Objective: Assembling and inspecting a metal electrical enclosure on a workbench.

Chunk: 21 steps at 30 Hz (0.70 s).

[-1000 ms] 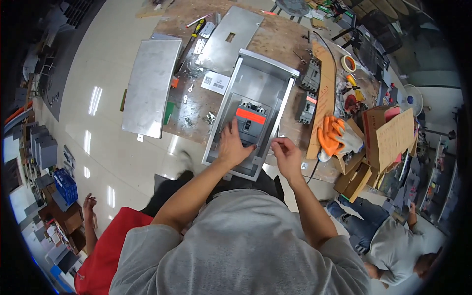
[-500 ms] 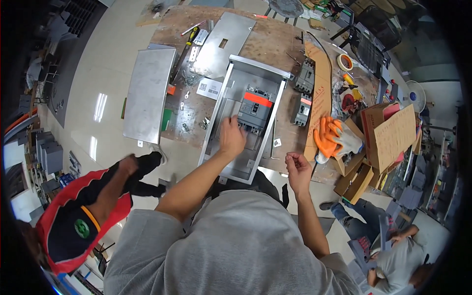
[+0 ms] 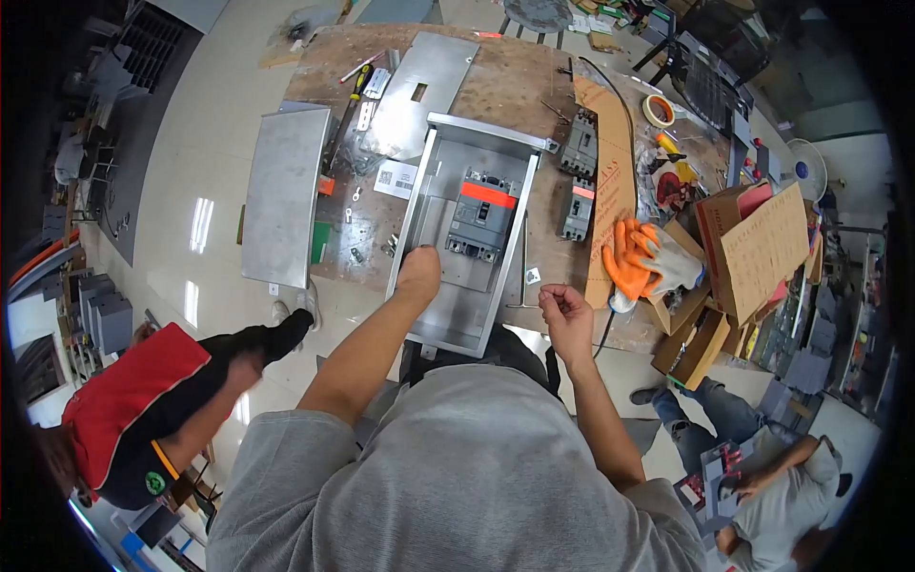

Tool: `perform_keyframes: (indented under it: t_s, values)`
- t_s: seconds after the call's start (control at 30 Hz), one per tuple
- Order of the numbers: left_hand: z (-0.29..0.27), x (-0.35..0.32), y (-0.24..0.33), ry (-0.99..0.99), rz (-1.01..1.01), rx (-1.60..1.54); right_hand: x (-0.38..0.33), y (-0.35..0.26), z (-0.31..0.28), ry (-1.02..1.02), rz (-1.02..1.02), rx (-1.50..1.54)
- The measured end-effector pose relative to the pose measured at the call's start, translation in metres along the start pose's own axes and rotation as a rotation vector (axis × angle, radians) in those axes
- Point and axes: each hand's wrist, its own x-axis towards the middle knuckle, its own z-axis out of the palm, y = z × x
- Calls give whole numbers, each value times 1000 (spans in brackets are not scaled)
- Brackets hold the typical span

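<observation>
Head view, from the left: we see a person in red and black [image 3: 143,410] bent over on the floor, then a loose metal plate [image 3: 284,195] at the workbench [image 3: 515,71] edge. Our left hand [image 3: 419,272] is curled shut, resting on the near left wall of the open metal box [image 3: 462,319], just below the grey breaker [image 3: 479,215] with its red strip mounted inside. Right of the box our right hand [image 3: 566,313] hovers in a loose fist; whether it pinches anything we cannot tell, and beyond it lie orange gloves [image 3: 640,261] and cardboard boxes [image 3: 753,253].
</observation>
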Motion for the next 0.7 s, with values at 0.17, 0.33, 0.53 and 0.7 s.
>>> perform_keyframes:
  t_s: [0.17,0.33,0.53,0.7]
  values:
    - [-2,-3,4,-24,-44,25,-1,8,-5,12,93,50]
    - [0,-5,10,-23,10,117,0,13,-9,20,122,58]
    - [-7,-7,12,-25,62,131,3,4,-12,-54,181,121]
    - [-14,-21,9,59,117,118,7,-12,-5,-183,297,328]
